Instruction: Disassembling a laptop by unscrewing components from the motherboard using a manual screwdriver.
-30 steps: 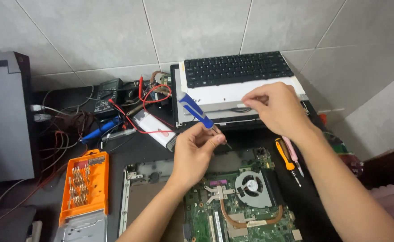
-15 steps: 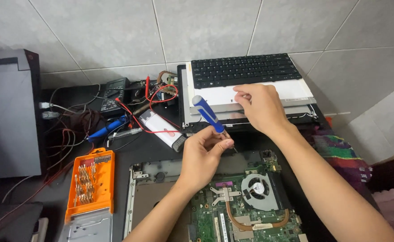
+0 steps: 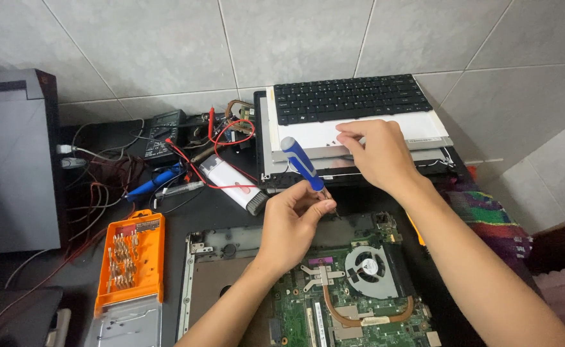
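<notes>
My left hand [image 3: 292,222] grips a blue-handled screwdriver [image 3: 301,164] near its tip, the handle tilting up and to the left, above the top edge of an opened laptop base [image 3: 211,283]. The green motherboard [image 3: 353,302] with a round fan [image 3: 367,268] and copper heat pipe lies exposed below. My right hand [image 3: 372,151] reaches over the white panel [image 3: 321,135] under a loose black keyboard [image 3: 350,97], fingertips pinched at the panel's front edge; whether it holds something small I cannot tell.
An orange bit case [image 3: 130,260] lies open at the left. A tangle of wires, a multimeter [image 3: 163,133], a blue pen-like tool [image 3: 154,182] and a white-and-grey device [image 3: 234,183] sit behind. A grey box [image 3: 12,160] stands far left. Tiled wall behind.
My right hand has moved left and forward onto the white panel. My left hand with the screwdriver stayed near the laptop base's top edge while the view shifted slightly.
</notes>
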